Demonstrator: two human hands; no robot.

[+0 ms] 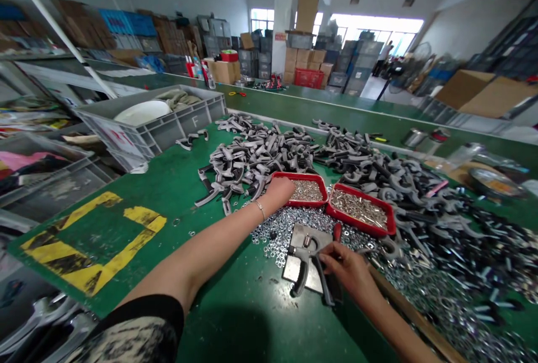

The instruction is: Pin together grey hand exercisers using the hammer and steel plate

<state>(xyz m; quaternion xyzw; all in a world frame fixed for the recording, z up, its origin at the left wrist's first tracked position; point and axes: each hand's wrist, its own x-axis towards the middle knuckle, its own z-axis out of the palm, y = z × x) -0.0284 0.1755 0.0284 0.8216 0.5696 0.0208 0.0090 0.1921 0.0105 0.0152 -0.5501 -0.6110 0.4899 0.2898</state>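
My left hand (pixel 280 190) reaches into the left red tray (pixel 325 190), which holds small metal pins or rivets. Its fingers are curled down; the tips and anything between them are hidden. My right hand (pixel 345 265) is closed on the right handle of a grey plier-like tool with black grips (pixel 303 265). This tool lies with its handles towards me on a flat metal plate (pixel 300 234), where a small upright metal pin (pixel 307 240) stands near its head. A red-handled tool (pixel 337 231) is just beyond my right hand.
A second red tray (pixel 393 226) holds longer metal pins. Loose nuts (pixel 275 240) surround the plate. Behind are heaped grey tool parts (pixel 269 150); black parts (pixel 483 240) and metal rings (pixel 458 301) spread right. A grey crate (pixel 180 128) stands left, a wooden strip (pixel 412 315) right.
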